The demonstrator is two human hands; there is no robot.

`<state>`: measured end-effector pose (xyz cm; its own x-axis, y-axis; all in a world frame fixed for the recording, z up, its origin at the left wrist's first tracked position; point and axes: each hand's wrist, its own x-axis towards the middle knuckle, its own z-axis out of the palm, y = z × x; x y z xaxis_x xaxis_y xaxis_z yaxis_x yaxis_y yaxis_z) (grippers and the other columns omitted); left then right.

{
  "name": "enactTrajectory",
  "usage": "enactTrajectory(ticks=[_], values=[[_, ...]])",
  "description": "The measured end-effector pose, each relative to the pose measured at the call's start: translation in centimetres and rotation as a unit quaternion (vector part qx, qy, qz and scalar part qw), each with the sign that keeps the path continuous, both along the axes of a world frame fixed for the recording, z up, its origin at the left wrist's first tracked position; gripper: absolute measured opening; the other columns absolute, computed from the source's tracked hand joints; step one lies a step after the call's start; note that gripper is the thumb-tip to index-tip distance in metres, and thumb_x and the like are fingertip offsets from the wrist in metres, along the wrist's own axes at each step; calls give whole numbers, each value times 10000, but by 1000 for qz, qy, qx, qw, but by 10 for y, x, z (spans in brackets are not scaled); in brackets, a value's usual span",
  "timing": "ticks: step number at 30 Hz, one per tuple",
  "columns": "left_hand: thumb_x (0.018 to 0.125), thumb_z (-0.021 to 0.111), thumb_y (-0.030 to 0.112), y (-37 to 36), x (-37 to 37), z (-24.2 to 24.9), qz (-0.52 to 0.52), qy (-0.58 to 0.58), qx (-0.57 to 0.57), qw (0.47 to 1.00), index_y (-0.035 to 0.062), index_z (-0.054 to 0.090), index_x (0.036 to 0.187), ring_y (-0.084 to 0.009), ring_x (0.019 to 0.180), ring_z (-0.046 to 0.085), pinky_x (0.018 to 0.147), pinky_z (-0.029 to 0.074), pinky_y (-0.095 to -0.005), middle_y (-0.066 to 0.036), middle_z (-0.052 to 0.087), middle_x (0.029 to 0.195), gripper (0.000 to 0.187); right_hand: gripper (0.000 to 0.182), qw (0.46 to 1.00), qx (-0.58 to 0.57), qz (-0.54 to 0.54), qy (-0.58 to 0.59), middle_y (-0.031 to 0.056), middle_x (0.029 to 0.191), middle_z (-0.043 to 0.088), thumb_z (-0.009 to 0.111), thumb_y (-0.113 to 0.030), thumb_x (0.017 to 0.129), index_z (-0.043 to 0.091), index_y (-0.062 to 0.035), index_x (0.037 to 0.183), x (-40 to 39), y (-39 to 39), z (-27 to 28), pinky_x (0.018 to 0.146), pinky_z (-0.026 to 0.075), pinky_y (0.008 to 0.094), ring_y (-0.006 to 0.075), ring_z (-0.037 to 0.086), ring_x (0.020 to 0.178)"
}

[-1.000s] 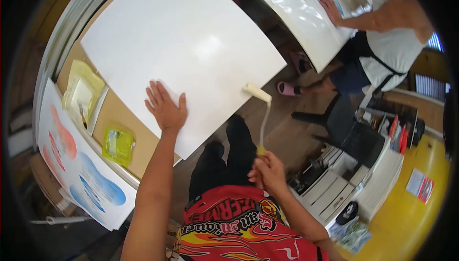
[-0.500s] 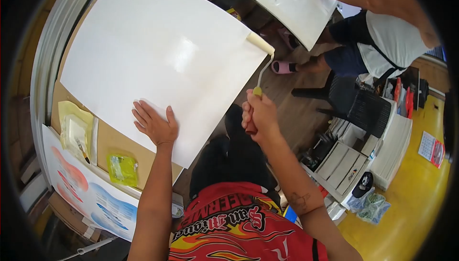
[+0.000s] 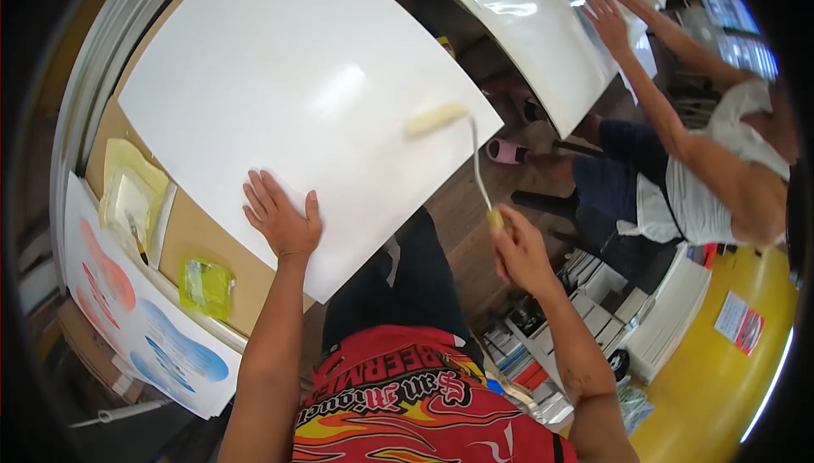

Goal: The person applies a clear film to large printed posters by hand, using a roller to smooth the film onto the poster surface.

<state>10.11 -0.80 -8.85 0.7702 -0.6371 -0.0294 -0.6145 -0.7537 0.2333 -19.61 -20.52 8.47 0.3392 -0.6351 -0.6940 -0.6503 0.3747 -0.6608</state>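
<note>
A large glossy white sheet [image 3: 246,81] lies over a brown board. Palm down with fingers spread, my left hand [image 3: 286,219] presses on its near edge. My right hand [image 3: 519,247] is wrapped round the handle of a paint roller [image 3: 437,119], out past the sheet's right edge. The roller's cream sleeve rests over the sheet's right part, slightly blurred, and its bent wire frame runs down to my grip. Left of my left hand, a brush [image 3: 138,241] leans in a white tray on yellow plastic [image 3: 127,170]. Near it sits a yellow-green packet [image 3: 206,289].
Printed sheets with red and blue shapes [image 3: 153,319] stand along the left. Another person [image 3: 712,175] works at a second white panel [image 3: 517,30] at upper right. A dark chair [image 3: 593,217] and stacked boxes [image 3: 593,310] stand right of my legs, beside a yellow surface [image 3: 729,361].
The roller has swung from the sheet's right edge inward onto its surface, while my right hand moved right and down. My left hand stays spread. The other person now reaches across the panel.
</note>
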Motion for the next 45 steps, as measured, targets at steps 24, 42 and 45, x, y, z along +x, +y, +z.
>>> enactTrajectory(ticks=[24, 42, 45], values=[[893, 599, 487, -5, 7, 14, 35, 57, 27, 997, -42, 188, 1584, -460, 1533, 126, 1205, 79, -626, -255, 154, 1664, 962, 318, 948, -68, 310, 40, 106, 566, 511, 564, -196, 1019, 662, 50, 1196, 85, -158, -15, 529, 424, 288, 48, 498, 582], [883, 626, 510, 1, 9, 11, 48, 68, 8, 996, -41, 249, 1571, -434, 1538, 153, 1213, 95, -613, -222, 190, 1668, 959, 368, 921, -88, 380, 1, 17, 508, 496, 508, -302, 1063, 582, -55, 801, 353, -254, -54, 334, 344, 294, 116, 427, 338], [878, 632, 509, 2, 8, 10, 45, 68, 15, 997, -42, 239, 1575, -435, 1537, 153, 1215, 92, -610, -221, 181, 1670, 971, 311, 923, -114, 362, 59, -43, 620, 523, 524, -264, 1069, 649, -76, 1283, 192, -239, -34, 473, 404, 238, 39, 487, 532]])
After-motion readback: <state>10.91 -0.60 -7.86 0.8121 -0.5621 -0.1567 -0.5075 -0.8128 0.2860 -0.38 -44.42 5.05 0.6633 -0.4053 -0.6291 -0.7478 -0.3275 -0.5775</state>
